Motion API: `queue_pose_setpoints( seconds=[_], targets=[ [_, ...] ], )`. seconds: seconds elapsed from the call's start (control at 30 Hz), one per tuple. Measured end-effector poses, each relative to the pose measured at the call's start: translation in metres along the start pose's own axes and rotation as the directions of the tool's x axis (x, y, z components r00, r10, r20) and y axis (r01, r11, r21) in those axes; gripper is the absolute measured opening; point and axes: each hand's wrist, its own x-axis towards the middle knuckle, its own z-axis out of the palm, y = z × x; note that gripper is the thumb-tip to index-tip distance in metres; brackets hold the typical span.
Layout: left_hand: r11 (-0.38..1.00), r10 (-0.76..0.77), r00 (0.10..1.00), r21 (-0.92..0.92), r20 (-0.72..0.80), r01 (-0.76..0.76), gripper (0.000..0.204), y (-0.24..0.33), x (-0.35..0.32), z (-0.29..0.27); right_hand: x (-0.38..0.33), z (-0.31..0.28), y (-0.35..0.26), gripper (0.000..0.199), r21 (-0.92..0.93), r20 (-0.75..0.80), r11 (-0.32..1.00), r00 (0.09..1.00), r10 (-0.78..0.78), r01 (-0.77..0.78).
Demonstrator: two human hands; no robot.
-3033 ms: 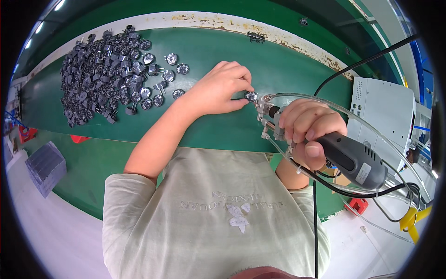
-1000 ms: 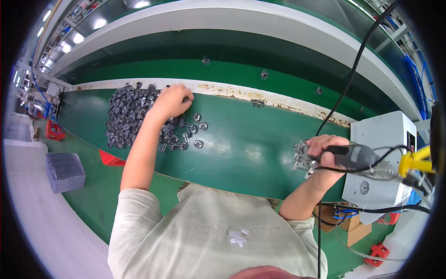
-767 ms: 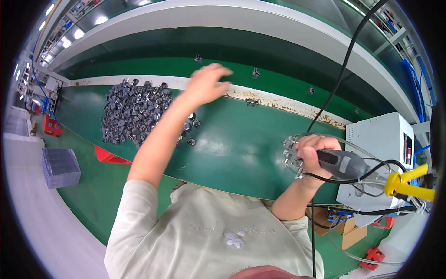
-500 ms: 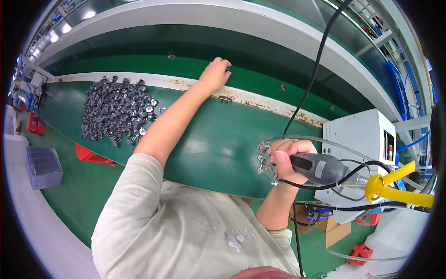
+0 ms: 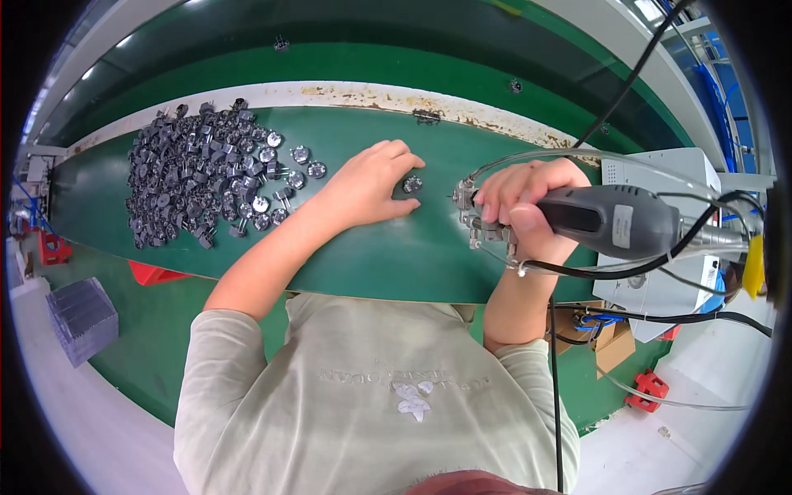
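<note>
My left hand (image 5: 375,186) is over the middle of the green table, its thumb and fingers spread around a small dark round part (image 5: 412,185). Gaps show between the part and the fingertips. My right hand (image 5: 532,202) is wrapped around a grey electric screwdriver (image 5: 615,219), which lies nearly level. Its metal head (image 5: 466,198) points left toward the small part, a short way apart from it. A clear tube and a black cable run along the tool.
A heap of similar dark parts (image 5: 186,173) covers the table's left side. Beyond the white, rusty ledge (image 5: 355,95) lies a green belt carrying a few spaced-out parts. A white machine (image 5: 660,165) stands at the right. A black cable hangs down from above.
My left hand has come back from over the far green belt to the table, beside a small part. My right hand still holds the screwdriver. The view has tilted down.
</note>
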Motion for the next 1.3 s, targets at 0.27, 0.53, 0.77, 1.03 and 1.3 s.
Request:
queue_pose_setpoints(
  seconds=[0.27,0.53,0.77,1.03,1.3],
  targets=[
    [0.988,0.054,0.998,-0.146,-0.035,-0.059,0.032,-0.018,-0.012,0.008,0.020,0.022,0.009,0.028,-0.158,0.081,0.987,0.997,0.000,0.013],
    [0.988,0.045,0.998,-0.147,-0.035,-0.050,0.030,-0.018,-0.013,0.011,0.015,0.034,0.012,0.033,0.002,-0.089,0.995,0.991,-0.096,0.096],
    [0.984,0.050,0.998,-0.170,-0.034,-0.055,0.029,-0.020,-0.013,0.014,0.008,0.023,0.014,0.035,0.056,-0.062,0.996,0.995,-0.072,0.075],
    [0.985,0.043,0.999,-0.164,-0.028,-0.047,0.030,-0.019,-0.012,0.016,0.005,0.018,0.021,0.031,0.054,-0.046,0.995,0.996,-0.077,0.079],
    [0.987,0.048,0.998,-0.151,-0.034,-0.053,0.028,-0.020,-0.012,0.017,0.006,0.017,0.028,0.031,0.057,-0.009,0.994,0.996,-0.090,0.091]
  ],
)
